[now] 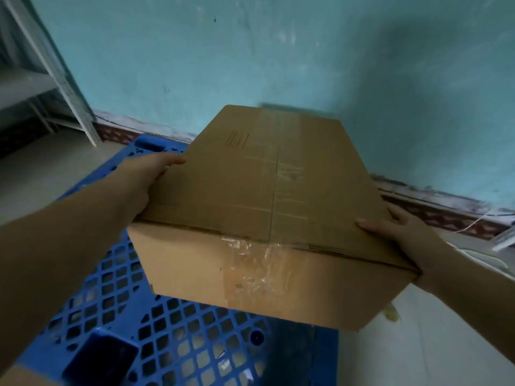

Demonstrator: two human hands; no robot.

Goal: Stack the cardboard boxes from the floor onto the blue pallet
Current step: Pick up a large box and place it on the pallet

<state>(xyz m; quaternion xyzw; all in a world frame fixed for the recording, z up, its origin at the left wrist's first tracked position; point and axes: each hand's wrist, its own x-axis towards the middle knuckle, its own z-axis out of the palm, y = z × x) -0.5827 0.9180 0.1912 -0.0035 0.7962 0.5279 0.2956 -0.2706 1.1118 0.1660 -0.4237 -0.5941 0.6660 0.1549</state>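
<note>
Box: one brown cardboard box [267, 207] is held in the air between both hands, above the far right part of the pallet, its right end reaching out over the floor. It is tilted a little, the near right corner lower.
Box top: the flaps are closed, and clear tape is seen along the middle seam and crumpled down the near side.
Left hand: the left hand [145, 176] is laid against the left side of the box, thumb along the top edge; the other fingers are hidden behind the box, so how far they are curled cannot be told.
Right hand: the right hand [401, 232] is wrapped round the near right corner, thumb pressed flat on the top and fingers curled down the right side.
Pallet: a blue plastic pallet [178, 341] with a grid of openings is lying on the floor below the box.
Floor: a pale floor [434, 346] is seen to the right and left of the pallet.
Wall: a turquoise wall [250, 51] stands behind, with a dark patterned strip along its foot.
Shelf: a grey metal shelf [41, 79] is set in the upper left corner.
Cord: a white cord [473, 254] is lying by the wall on the right.
</note>
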